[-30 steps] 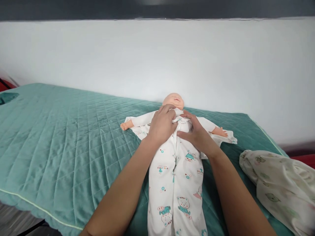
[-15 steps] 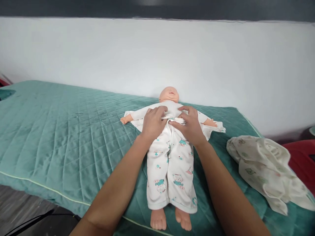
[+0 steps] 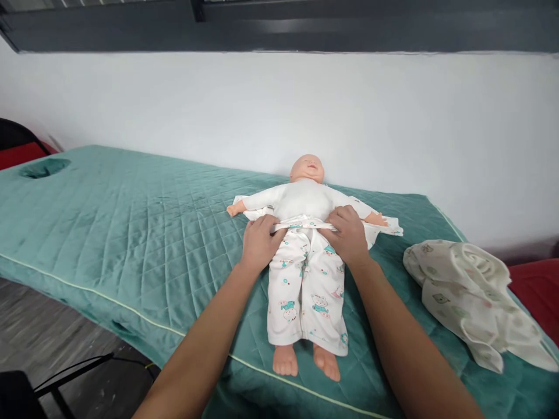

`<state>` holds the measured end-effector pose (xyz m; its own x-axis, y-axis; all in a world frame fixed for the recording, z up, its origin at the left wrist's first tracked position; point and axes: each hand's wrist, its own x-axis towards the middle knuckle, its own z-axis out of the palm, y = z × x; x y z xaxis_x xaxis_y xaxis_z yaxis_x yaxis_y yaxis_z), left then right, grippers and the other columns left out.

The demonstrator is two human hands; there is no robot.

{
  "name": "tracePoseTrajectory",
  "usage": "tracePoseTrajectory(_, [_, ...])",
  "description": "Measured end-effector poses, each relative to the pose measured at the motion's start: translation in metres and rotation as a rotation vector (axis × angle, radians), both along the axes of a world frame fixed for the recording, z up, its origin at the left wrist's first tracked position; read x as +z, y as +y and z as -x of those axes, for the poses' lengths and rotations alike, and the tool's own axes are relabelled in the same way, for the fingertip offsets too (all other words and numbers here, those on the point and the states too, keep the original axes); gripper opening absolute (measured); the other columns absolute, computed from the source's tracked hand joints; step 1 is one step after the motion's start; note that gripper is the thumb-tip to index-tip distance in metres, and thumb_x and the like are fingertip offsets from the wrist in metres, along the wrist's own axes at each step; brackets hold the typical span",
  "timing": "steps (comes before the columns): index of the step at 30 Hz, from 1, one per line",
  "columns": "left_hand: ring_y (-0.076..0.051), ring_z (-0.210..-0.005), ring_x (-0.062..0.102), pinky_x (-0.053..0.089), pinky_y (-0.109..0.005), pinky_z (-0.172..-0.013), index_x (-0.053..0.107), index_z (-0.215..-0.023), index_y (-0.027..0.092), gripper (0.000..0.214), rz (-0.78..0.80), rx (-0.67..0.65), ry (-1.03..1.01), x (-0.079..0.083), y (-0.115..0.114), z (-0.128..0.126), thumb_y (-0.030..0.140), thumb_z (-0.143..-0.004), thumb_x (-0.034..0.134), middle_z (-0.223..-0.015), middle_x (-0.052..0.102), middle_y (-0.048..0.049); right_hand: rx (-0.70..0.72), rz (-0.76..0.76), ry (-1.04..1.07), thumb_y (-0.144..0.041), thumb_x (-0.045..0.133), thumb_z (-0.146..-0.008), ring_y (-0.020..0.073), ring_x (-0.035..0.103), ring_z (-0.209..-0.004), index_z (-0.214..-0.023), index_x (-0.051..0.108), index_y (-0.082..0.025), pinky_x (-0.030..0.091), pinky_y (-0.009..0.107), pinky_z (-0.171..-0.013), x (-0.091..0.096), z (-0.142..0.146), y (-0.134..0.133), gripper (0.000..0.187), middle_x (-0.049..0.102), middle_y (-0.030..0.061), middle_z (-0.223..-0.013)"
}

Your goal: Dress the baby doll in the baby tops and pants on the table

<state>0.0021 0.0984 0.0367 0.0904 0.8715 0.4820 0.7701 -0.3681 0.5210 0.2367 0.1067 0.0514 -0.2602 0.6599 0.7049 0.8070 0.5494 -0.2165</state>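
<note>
A baby doll [image 3: 307, 169] lies on its back with its arms spread and its head towards the wall. It wears patterned white pants [image 3: 323, 285], with both bare feet showing below the hems. Its white torso [image 3: 301, 201] is uncovered at the front, and a white shirt [image 3: 393, 226] lies spread beneath its arms. My left hand [image 3: 261, 240] is closed on the left side of the pants' waistband. At the right side of that waistband, my right hand [image 3: 348, 234] pinches the cloth.
A green quilted bed cover [image 3: 152, 233] spreads under the doll, with a face hole [image 3: 46, 168] at the far left. A crumpled patterned cloth [image 3: 467, 297] lies to the right. Red chairs [image 3: 539, 291] stand beyond both ends. A white wall [image 3: 262, 110] borders the far side.
Both hands have moved from the middle of the waistband out to its two sides and lower, towards the feet. More of the doll's belly shows. The view has shifted slightly left.
</note>
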Motion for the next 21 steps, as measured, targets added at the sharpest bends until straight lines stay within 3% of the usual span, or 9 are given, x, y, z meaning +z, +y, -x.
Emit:
tracePoseTrajectory(8, [-0.021,-0.09,0.062,0.04,-0.029,-0.071,0.059,-0.089,0.021,0.016,0.119,0.087,0.009,0.001,0.0,-0.002,0.037,-0.09,0.056,-0.094,0.069,-0.0044,-0.11,0.106,-0.024,-0.052,0.053,-0.095,0.0244,0.054,-0.078,-0.068,0.053,-0.025,0.039,0.039,-0.08,-0.006,-0.004,-0.026,0.038,0.059,0.0041,-0.069])
tracePoseTrajectory(13, [-0.024,-0.086,0.063,0.037,-0.03,-0.068,0.06,-0.09,0.023,0.017,0.162,0.165,0.012,0.003,-0.003,-0.002,0.04,-0.09,0.055,-0.088,0.069,-0.0053,-0.196,0.397,0.13,-0.069,0.051,-0.09,0.0196,0.05,-0.062,-0.064,0.05,-0.024,0.031,0.033,-0.06,-0.005,-0.007,-0.046,0.052,0.053,0.0001,-0.058])
tracePoseTrajectory(16, [-0.021,-0.078,0.059,0.037,-0.029,-0.066,0.057,-0.089,0.023,0.013,0.187,0.118,-0.082,0.003,-0.001,-0.002,0.036,-0.088,0.056,-0.08,0.064,-0.0014,-0.181,0.524,0.239,-0.07,0.056,-0.086,0.0158,0.043,-0.057,-0.06,0.045,-0.023,0.028,0.031,-0.057,-0.004,-0.011,-0.05,0.055,0.043,-0.0032,-0.053])
tracePoseTrajectory(21, [-0.015,-0.072,0.05,0.039,-0.026,-0.069,0.048,-0.078,0.022,0.014,0.186,-0.034,-0.334,0.005,0.012,-0.007,0.031,-0.085,0.056,-0.072,0.053,0.0037,-0.061,0.625,0.419,-0.064,0.058,-0.087,0.016,0.047,-0.068,-0.077,0.057,-0.023,0.036,0.029,-0.063,-0.007,-0.015,-0.047,0.042,0.052,-0.0038,-0.068])
